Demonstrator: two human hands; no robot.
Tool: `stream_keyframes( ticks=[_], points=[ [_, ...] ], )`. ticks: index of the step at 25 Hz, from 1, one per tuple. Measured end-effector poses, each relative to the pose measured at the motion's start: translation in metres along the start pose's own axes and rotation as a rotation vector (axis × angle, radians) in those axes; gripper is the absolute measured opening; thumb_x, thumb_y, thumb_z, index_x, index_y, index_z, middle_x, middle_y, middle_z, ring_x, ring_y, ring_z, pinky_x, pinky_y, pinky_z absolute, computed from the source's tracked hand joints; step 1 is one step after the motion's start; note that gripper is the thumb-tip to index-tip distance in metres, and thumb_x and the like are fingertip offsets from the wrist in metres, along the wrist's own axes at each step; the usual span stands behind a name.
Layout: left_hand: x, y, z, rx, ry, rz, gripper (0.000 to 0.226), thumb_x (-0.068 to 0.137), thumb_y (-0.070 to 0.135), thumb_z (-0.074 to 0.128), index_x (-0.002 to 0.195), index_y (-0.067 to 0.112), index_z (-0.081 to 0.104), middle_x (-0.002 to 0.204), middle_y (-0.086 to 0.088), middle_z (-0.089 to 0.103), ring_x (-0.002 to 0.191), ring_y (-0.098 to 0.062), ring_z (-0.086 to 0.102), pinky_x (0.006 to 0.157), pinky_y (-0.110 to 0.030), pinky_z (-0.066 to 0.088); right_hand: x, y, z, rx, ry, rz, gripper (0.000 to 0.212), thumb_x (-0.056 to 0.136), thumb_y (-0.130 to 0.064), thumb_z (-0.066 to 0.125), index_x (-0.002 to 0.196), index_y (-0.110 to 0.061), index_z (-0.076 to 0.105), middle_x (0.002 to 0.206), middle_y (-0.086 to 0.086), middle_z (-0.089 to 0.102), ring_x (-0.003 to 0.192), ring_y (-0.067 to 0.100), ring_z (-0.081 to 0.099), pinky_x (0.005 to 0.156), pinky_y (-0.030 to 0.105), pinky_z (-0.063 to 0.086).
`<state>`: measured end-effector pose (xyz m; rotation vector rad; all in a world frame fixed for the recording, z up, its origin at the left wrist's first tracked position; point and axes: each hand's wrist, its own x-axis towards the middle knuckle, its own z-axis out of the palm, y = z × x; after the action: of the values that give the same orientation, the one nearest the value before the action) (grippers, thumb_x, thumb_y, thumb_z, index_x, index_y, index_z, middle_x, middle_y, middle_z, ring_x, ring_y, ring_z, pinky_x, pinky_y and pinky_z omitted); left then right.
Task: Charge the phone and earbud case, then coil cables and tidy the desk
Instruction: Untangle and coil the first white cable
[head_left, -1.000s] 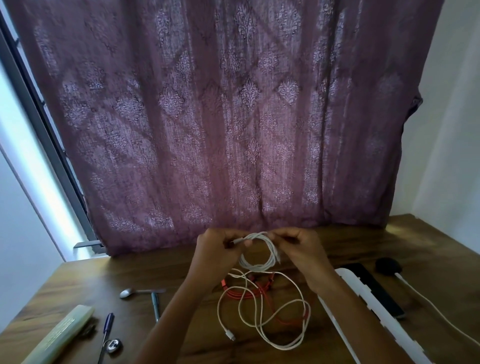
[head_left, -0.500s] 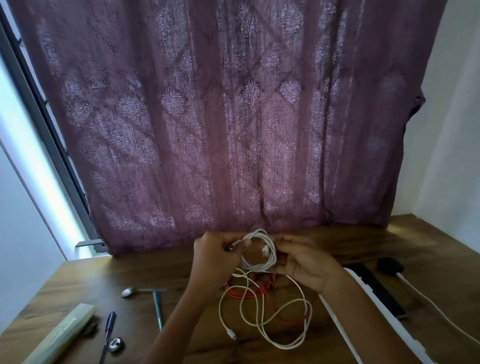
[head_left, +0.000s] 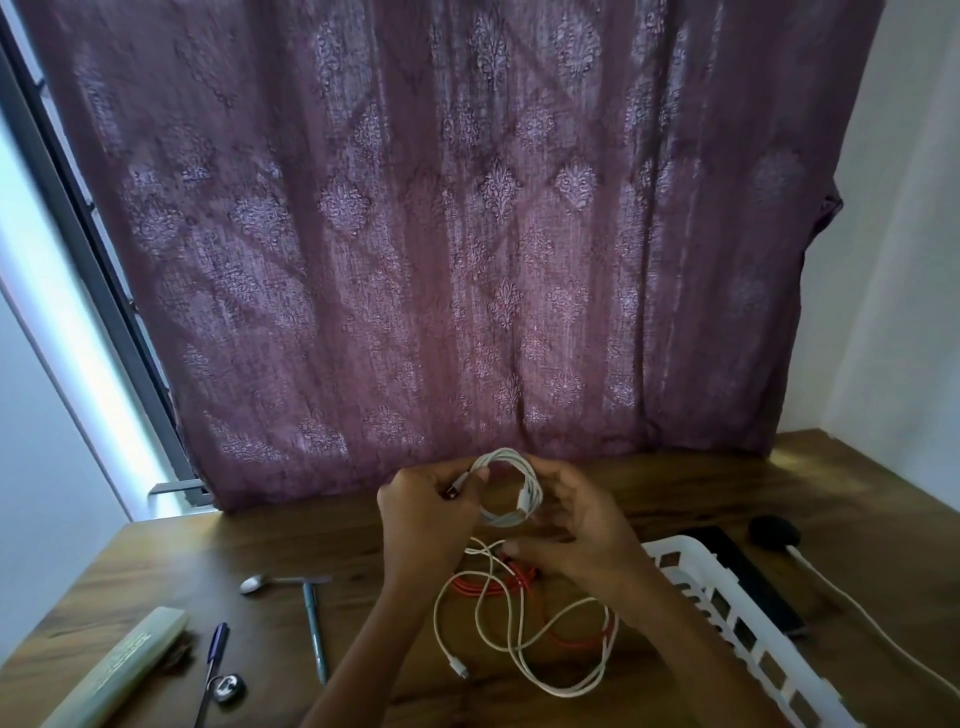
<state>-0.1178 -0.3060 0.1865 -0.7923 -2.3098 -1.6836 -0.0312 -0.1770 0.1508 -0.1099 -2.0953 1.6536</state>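
Head view. Left hand (head_left: 423, 512): fingers pinching a plug end of the white cable coil (head_left: 511, 488), held above the desk (head_left: 675, 488). Right hand (head_left: 582, 530): fingers loosely curled beside the coil's right edge; contact unclear. Below the fingers: loose white cable (head_left: 519, 634) over an orange cable (head_left: 483, 587). Right of them: white basket (head_left: 727, 597), phone (head_left: 748, 577), black earbud case (head_left: 773, 531). Left: spoon (head_left: 260, 583), two pens (head_left: 317, 631).

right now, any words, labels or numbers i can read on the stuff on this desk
No text here can be read.
Pale green case: faint lettering along its length, too blurred to read.
Pens, spoon, white basket, cables: no visible markings.
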Motion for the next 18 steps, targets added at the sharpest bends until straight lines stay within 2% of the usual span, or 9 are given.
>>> stream_keyframes(
  ticks=[3, 6, 8, 10, 11, 14, 18],
  points=[
    [-0.003, 0.001, 0.003, -0.043, -0.003, -0.025, 0.006, 0.079, 0.023, 0.07, 0.081, 0.029, 0.072, 0.047, 0.026, 0.06, 0.055, 0.004, 0.063, 0.05, -0.004, 0.043, -0.002, 0.003, 0.009, -0.035, 0.203, -0.114, 0.039, 0.076, -0.034, 0.072, 0.112, -0.03, 0.055, 0.108, -0.01, 0.068, 0.104, 0.005, 0.062, 0.088, 0.03, 0.051],
    [-0.003, -0.003, 0.007, -0.138, -0.009, -0.104, 0.007, 0.079, 0.023, 0.07, 0.084, 0.025, 0.074, 0.058, 0.017, 0.067, 0.06, 0.004, 0.065, 0.057, -0.008, 0.049, -0.004, -0.001, 0.01, -0.062, 0.369, -0.191, 0.017, 0.082, -0.032, 0.061, 0.098, -0.026, 0.061, 0.096, -0.013, 0.07, 0.093, 0.001, 0.064, 0.08, 0.021, 0.052],
    [-0.001, -0.008, 0.01, -0.292, -0.047, -0.244, 0.009, 0.08, 0.02, 0.069, 0.088, 0.02, 0.074, 0.07, 0.003, 0.073, 0.071, -0.009, 0.071, 0.073, -0.027, 0.057, -0.004, -0.002, 0.009, -0.03, 0.488, -0.208, 0.01, 0.084, -0.025, 0.059, 0.092, -0.022, 0.065, 0.093, -0.012, 0.07, 0.087, 0.002, 0.066, 0.075, 0.016, 0.051],
    [-0.001, -0.01, 0.012, -0.447, -0.102, -0.362, 0.009, 0.081, 0.015, 0.067, 0.088, 0.012, 0.073, 0.081, -0.009, 0.074, 0.081, -0.025, 0.071, 0.083, -0.045, 0.055, -0.003, -0.002, 0.009, 0.157, 0.543, -0.095, 0.007, 0.086, -0.017, 0.06, 0.088, -0.016, 0.067, 0.089, 0.0, 0.072, 0.085, 0.015, 0.068, 0.074, 0.025, 0.055],
    [-0.002, -0.009, 0.013, -0.506, -0.114, -0.399, 0.01, 0.082, 0.013, 0.066, 0.088, 0.009, 0.072, 0.084, -0.013, 0.074, 0.084, -0.029, 0.071, 0.085, -0.048, 0.054, -0.003, -0.003, 0.009, 0.306, 0.534, -0.013, 0.007, 0.087, -0.013, 0.059, 0.087, -0.011, 0.067, 0.087, 0.006, 0.072, 0.085, 0.021, 0.069, 0.073, 0.03, 0.057],
    [-0.006, -0.007, 0.015, -0.64, -0.128, -0.46, 0.015, 0.084, 0.007, 0.061, 0.096, 0.0, 0.068, 0.089, -0.019, 0.072, 0.086, -0.032, 0.07, 0.082, -0.044, 0.055, -0.002, -0.006, 0.005, 0.672, 0.46, 0.181, 0.006, 0.085, -0.001, 0.058, 0.082, -0.002, 0.064, 0.087, 0.016, 0.071, 0.085, 0.025, 0.07, 0.07, 0.032, 0.058],
    [-0.016, -0.007, 0.025, -0.727, -0.162, -0.483, 0.017, 0.086, 0.003, 0.057, 0.1, -0.004, 0.064, 0.09, -0.018, 0.072, 0.083, -0.025, 0.071, 0.07, -0.027, 0.059, -0.009, 0.001, -0.005, 0.834, 0.418, 0.361, 0.01, 0.081, 0.01, 0.055, 0.086, 0.006, 0.063, 0.085, 0.019, 0.07, 0.082, 0.024, 0.07, 0.075, 0.032, 0.059]
  ],
)
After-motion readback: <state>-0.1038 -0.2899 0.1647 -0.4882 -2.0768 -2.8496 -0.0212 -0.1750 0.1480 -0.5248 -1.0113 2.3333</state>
